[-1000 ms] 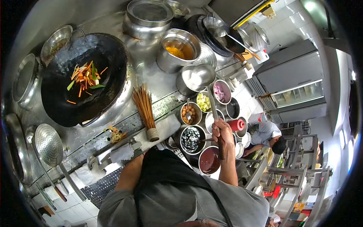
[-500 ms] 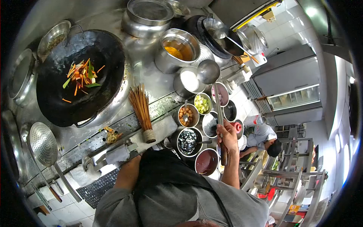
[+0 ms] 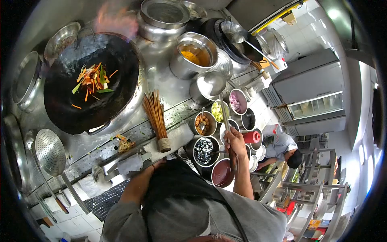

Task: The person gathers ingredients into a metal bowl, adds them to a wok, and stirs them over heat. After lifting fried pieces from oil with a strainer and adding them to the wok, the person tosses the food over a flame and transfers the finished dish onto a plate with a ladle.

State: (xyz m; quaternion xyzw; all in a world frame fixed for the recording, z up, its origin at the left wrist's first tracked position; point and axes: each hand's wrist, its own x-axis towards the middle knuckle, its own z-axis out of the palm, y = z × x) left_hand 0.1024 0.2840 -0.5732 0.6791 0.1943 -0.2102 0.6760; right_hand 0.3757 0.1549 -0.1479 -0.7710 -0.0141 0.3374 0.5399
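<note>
My right hand (image 3: 235, 142) is closed round the wooden handle of a long ladle (image 3: 215, 83), whose bowl is over the rim of a steel pot (image 3: 198, 92). My left hand (image 3: 160, 163) is mostly hidden below the counter edge by the apron, so its fingers cannot be made out. At the left, a black wok (image 3: 109, 86) holds cut vegetables (image 3: 96, 79), with smoke at its back and flame beyond its rim. Near my right hand are a red-capped bottle (image 3: 251, 137), a pot of dark red sauce (image 3: 222, 172) and a pot of dark glossy contents (image 3: 204, 151).
A bamboo brush (image 3: 156, 117) lies at the counter's front. Left of it are vegetable scraps (image 3: 124, 144) and a perforated skimmer (image 3: 50, 152). A pot of orange liquid (image 3: 196, 55) and a lidded pot (image 3: 165, 16) stand behind. A co-worker (image 3: 285, 149) bends over food at the right.
The ladle bowl has moved left and up, back over the steel pot's rim, with my right hand. Flame now shows behind the wok. The view has shifted slightly.
</note>
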